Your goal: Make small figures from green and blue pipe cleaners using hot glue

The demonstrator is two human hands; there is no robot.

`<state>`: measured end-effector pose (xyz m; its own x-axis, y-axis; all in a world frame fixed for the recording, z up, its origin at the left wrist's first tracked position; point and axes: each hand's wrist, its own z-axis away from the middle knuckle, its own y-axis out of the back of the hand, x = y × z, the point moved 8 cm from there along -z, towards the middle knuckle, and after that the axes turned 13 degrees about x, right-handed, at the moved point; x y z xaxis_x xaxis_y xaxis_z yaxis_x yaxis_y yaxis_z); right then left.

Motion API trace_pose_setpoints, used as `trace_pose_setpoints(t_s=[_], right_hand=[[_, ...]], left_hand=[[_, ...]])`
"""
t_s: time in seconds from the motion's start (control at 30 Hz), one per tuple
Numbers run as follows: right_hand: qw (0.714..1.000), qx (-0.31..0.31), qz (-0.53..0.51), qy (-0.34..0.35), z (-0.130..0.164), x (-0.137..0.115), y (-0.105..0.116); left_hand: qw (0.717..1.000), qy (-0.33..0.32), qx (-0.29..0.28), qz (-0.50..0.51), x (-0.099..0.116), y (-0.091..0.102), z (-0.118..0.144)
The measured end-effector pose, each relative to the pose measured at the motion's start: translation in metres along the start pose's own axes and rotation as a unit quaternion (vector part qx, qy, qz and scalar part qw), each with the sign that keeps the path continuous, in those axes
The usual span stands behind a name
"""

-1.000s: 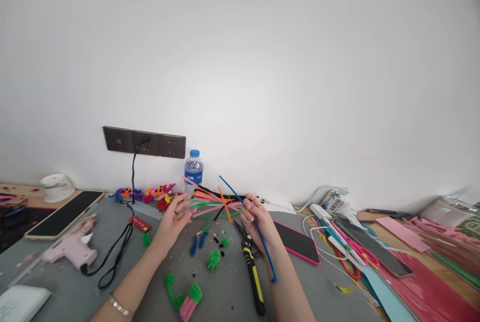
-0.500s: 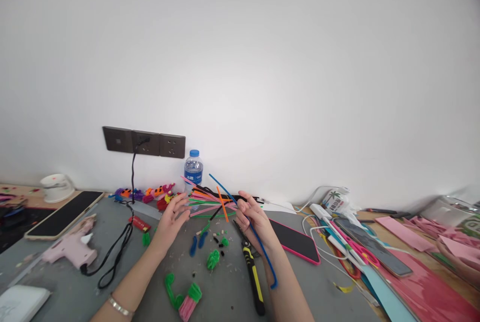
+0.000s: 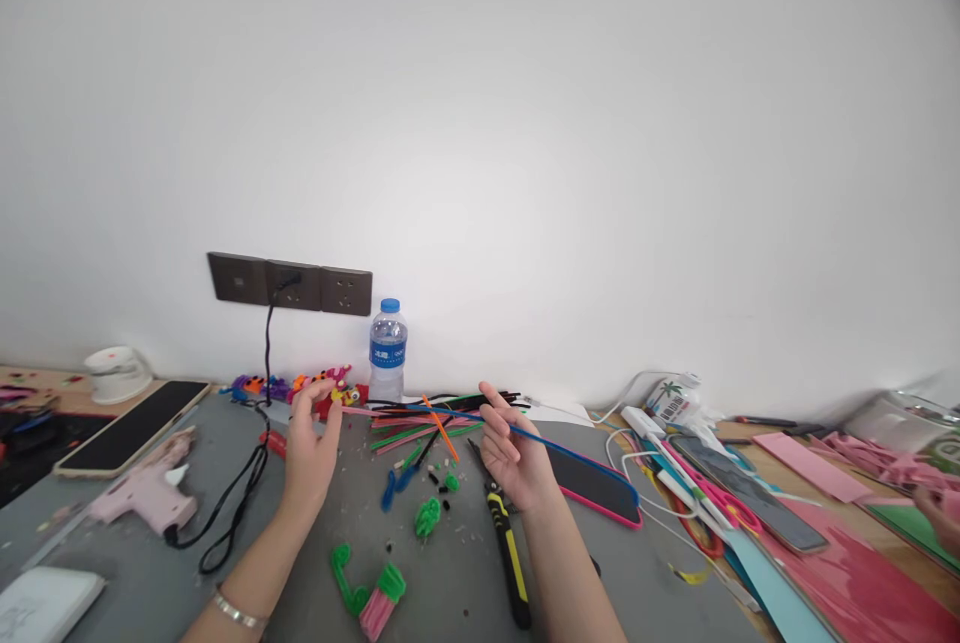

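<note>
My right hand [image 3: 514,458] pinches a long blue pipe cleaner [image 3: 585,456], which lies nearly level above the grey table [image 3: 450,583]; its far end curls over a phone in a pink case [image 3: 596,488]. My left hand [image 3: 309,448] is raised palm inward. Its fingertips pinch the end of a thin pink pipe cleaner [image 3: 358,412] that leads into the pile of coloured pipe cleaners [image 3: 420,423] between my hands. Yellow-handled pliers [image 3: 510,553] lie just below my right wrist.
Green bent pieces [image 3: 426,518] and a green-pink bundle [image 3: 375,603] lie in front. A water bottle [image 3: 388,351] stands at the wall and a pink glue gun [image 3: 146,493] with its black cord lies left. Phones, cables and paper strips [image 3: 810,468] crowd the right, where another person's hand [image 3: 941,513] shows.
My right hand has swung the blue pipe cleaner from steeply tilted to nearly level. My left hand moved left and closed its fingertips on a pink strand.
</note>
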<state>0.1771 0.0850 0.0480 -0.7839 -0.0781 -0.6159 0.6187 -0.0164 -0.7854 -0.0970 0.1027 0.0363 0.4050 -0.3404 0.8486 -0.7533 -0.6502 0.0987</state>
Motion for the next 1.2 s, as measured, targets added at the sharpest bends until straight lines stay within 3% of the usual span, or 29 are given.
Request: trace_pose_setpoints(t_s=[0.2,0.33,0.4,0.47,0.57,0.67,0.83,1.03,1.2], right_hand=[[1.0,0.001,-0.017,-0.004,0.0,0.0,0.001],[0.999,0.01,-0.029,-0.031,-0.001,0.004,0.002],[0.998,0.001,-0.027,-0.052,-0.001,0.01,-0.001],[0.997,-0.01,-0.022,-0.068,0.0,0.015,-0.005],[0.997,-0.016,-0.014,-0.069,0.001,0.02,-0.01],[0.998,-0.013,-0.014,-0.059,0.0,0.024,-0.013],[0.999,0.03,-0.024,-0.015,-0.008,0.026,-0.006],[0.987,0.126,0.085,0.057,-0.019,0.029,0.016],[0.968,0.076,0.211,0.11,-0.016,0.042,0.002]], left_hand=[[0.998,-0.038,0.037,-0.035,0.016,0.016,-0.005],[0.986,-0.146,0.037,-0.066,0.033,0.014,-0.005],[0.978,-0.201,-0.008,-0.052,0.043,0.003,0.005],[0.969,-0.226,-0.093,-0.032,0.049,-0.013,0.019],[0.943,-0.217,-0.249,-0.039,0.048,-0.037,0.045],[0.924,-0.214,-0.31,-0.066,0.043,-0.047,0.058],[0.924,-0.214,-0.308,-0.074,0.036,-0.05,0.056],[0.944,-0.135,-0.291,-0.074,0.031,-0.046,0.049],[0.945,-0.143,-0.284,-0.082,0.041,-0.044,0.056]])
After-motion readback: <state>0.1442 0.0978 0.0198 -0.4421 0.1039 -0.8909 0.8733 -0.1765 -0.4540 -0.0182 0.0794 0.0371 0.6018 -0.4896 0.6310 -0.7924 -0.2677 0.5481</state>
